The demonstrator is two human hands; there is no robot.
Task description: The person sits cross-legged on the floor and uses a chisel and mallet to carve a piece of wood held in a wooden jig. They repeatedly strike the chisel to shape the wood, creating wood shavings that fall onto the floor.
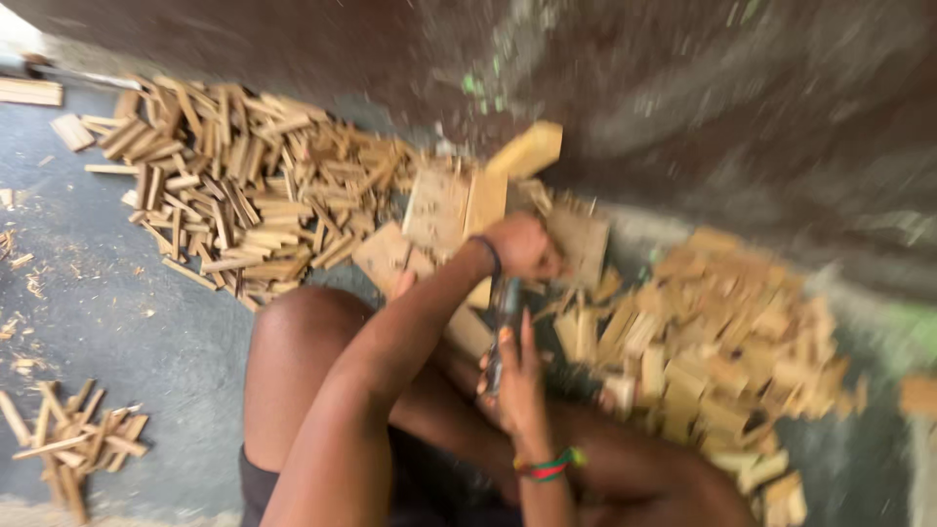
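Note:
The view is blurred. My left hand (522,246), with a dark band on its wrist, is closed against a flat wooden block (584,244) that stands among other blocks. Just below it, my right hand (514,381), with a coloured bracelet on its wrist, grips a dark narrow tool (505,317) that points up toward the left hand. Whether the tool touches the block I cannot tell. My bare knees sit beneath both arms.
A big heap of thin wooden sticks (234,185) lies at the upper left. A pile of short wooden blocks (722,332) lies on the right. A small bundle of sticks (73,439) rests on the grey floor (117,312). A dark wall (683,107) runs behind.

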